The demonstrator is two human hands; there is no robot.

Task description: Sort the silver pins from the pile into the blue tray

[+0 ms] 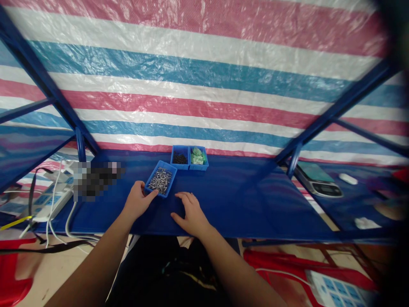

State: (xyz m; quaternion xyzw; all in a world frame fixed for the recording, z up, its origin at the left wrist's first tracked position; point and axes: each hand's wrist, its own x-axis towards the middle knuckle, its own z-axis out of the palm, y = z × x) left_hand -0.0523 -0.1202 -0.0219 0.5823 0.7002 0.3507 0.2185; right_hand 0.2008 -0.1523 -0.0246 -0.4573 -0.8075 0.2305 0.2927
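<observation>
A blue bin of silvery screws or nails stands tilted to the frame on the blue table. My left hand grips its near left corner, thumb over the rim. Just right of that bin, my right hand hovers over or rests on the table, fingers apart and holding nothing. Behind, two more blue bins stand side by side: one with small dark pieces, the other with green-and-clear plastic packets.
Power strips with white cables lie at the left, beside a pixelated patch. A digital scale sits at the right past a blue frame post. Striped sheeting hangs behind. Red stools stand below the table edge.
</observation>
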